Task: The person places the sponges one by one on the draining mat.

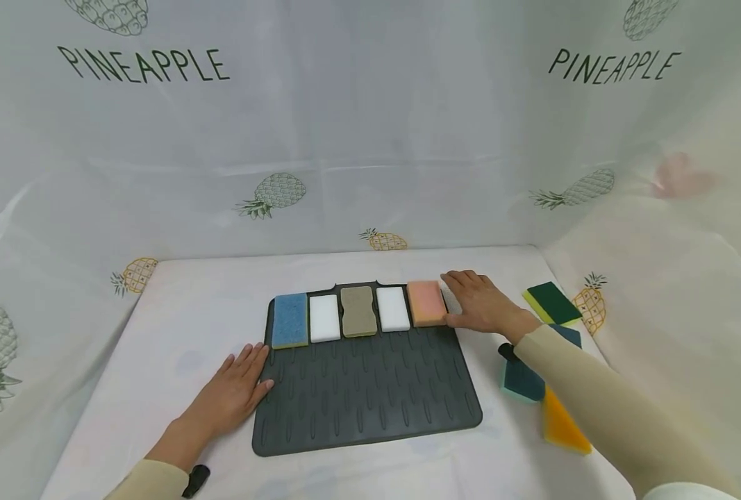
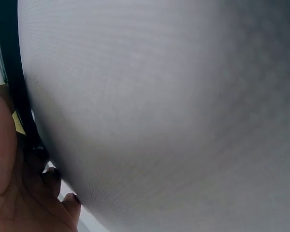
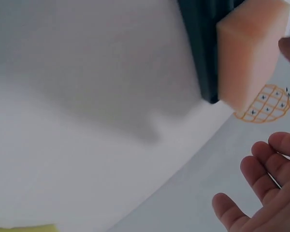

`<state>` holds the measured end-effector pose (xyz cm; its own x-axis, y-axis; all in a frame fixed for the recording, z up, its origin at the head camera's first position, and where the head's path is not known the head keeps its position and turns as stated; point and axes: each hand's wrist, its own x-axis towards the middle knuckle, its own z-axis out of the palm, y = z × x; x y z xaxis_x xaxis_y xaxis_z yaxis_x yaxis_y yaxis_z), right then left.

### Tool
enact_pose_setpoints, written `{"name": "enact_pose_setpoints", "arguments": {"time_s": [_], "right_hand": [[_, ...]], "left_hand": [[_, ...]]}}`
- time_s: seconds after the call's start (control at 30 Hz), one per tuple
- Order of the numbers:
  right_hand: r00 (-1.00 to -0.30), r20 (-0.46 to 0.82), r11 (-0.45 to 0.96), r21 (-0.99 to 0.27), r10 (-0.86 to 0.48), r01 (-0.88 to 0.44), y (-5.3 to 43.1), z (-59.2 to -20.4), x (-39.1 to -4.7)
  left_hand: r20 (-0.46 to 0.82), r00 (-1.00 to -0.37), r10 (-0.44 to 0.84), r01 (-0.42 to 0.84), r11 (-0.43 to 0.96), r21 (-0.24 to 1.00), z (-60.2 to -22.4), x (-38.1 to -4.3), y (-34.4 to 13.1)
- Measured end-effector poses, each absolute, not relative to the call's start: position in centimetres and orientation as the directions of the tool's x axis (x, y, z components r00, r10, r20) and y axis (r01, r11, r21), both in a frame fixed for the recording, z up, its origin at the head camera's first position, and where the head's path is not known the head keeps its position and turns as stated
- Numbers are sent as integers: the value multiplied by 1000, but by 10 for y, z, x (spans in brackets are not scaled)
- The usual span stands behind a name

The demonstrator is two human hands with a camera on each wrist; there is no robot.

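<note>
A dark grey ridged mat (image 1: pixel 370 396) lies on the white-covered table. Along its far edge sit a blue scouring sponge (image 1: pixel 290 321), a white sponge (image 1: pixel 324 318), a brown notched sponge (image 1: pixel 358 311), a second white sponge (image 1: pixel 393 309) and a pink sponge (image 1: pixel 427 303), in a row from left to right. My left hand (image 1: pixel 229 394) lies with fingers extended at the mat's left edge, thumb over the rim. Beside the pink sponge is my right hand (image 1: pixel 479 302), fingers relaxed and spread. In the right wrist view its thumb is close to the pink sponge (image 3: pixel 253 53), the other fingers apart from it.
Right of the mat lie a green-and-yellow sponge (image 1: pixel 553 303), a dark teal sponge (image 1: pixel 523 380) and an orange-yellow sponge (image 1: pixel 564 425), partly covered by the right forearm. White pineapple-printed sheeting (image 1: pixel 370 125) rises behind the table and along both sides.
</note>
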<state>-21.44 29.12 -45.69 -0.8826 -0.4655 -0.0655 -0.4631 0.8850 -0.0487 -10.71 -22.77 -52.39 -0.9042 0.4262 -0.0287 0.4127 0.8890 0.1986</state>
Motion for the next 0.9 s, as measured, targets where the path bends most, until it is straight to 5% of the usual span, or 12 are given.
{"name": "enact_pose_setpoints", "arguments": {"time_s": [0.4,0.67,0.9], "right_hand": [[-862,111,866,145,-495,-479,370,-438,-207],[-805,22,759,350,-592,-549,442,-433,-194],[-801,-44,729,387,-598,-565,481,-436,-179]], "left_hand": [[-37,-906,421,404,888,220,-526,-106,-229],[-31,-910,413,398,893,212,-521,-104,-228],[-23,-908,419,406,891,202,-524,-104,-229]]}}
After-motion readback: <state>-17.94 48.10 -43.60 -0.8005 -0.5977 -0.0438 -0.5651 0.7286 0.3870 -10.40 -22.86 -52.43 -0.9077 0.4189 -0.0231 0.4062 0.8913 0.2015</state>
